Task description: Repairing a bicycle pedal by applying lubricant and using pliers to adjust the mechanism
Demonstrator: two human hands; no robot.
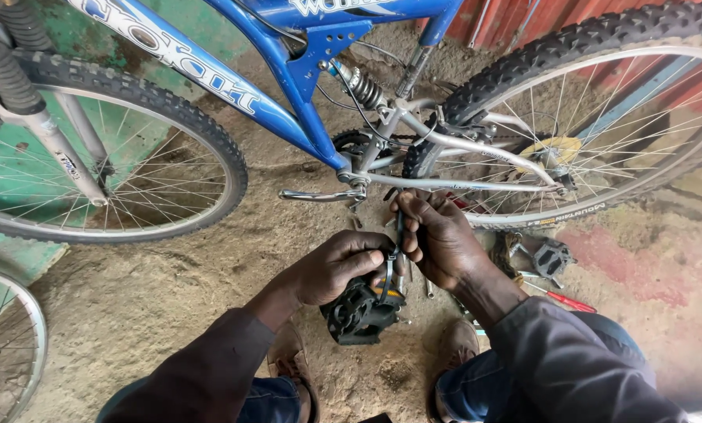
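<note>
Black plastic bicycle pedal sits low at centre over the dirt floor, gripped from above by the left hand. At one o'clock from it, the right hand pinches a thin dark tool. A blue-framed bicycle stands at twelve o'clock, and a second loose black pedal lies at three.

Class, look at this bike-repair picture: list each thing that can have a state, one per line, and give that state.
Blue bicycle: upright on the dirt floor.
Crank arm: level, no pedal on its end.
Black pedal: off the bike, under the hands.
Left hand: closed on the black pedal.
Right hand: gripping a thin dark tool.
Second pedal: lying loose on the ground.
Red-handled screwdriver: lying on the ground, untouched.
</note>
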